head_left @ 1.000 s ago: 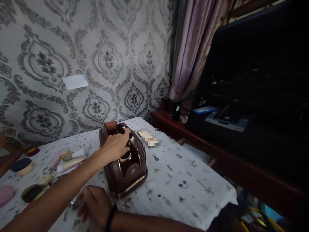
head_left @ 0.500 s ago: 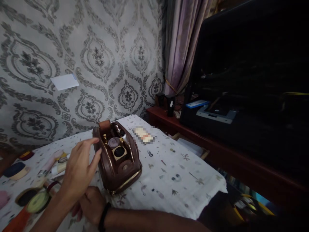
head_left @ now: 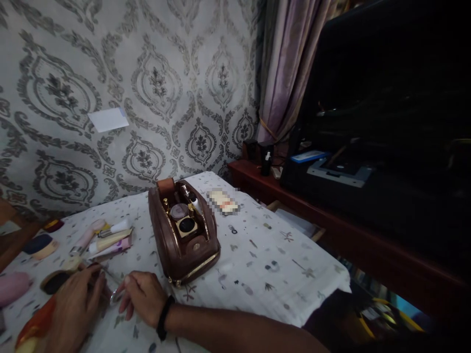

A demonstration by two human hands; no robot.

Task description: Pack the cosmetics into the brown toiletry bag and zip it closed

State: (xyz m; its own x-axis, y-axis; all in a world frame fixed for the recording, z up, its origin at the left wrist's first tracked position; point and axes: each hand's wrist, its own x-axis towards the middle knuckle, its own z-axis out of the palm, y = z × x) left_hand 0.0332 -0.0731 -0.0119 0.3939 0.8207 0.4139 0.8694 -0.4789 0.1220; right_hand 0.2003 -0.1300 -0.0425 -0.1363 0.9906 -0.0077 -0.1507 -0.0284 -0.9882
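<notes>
My left hand (head_left: 79, 301) is low on the tabletop, back upward and fingers bent down among the cosmetics. Whatever lies under its fingers is hidden. It is beside a dark oval compact (head_left: 55, 281) and an orange item (head_left: 37, 323). To its right, my right hand (head_left: 143, 296), with a black band at the wrist, has curled fingers around a small shiny silver object (head_left: 114, 295), too small to name. Beyond both hands a brown toiletry bag (head_left: 162, 245) stands unzipped. Inside it are a black-and-gold square compact (head_left: 186, 225), a round grey-mauve jar (head_left: 179, 212) and small gold-capped pieces.
Several tubes (head_left: 110, 240) lie left of the bag. A pink item (head_left: 14, 288) and a navy-topped container (head_left: 40, 246) are at far left. A blurred-out phone-like item (head_left: 223, 201) lies right of the bag. A dark red stand (head_left: 253, 176) holds a large black screen (head_left: 386, 122).
My left hand has drawn back from the bag's side, down and left onto the table among the cosmetics. My right hand, formerly partly behind the left forearm, now shows with the silver object. The view has shifted slightly.
</notes>
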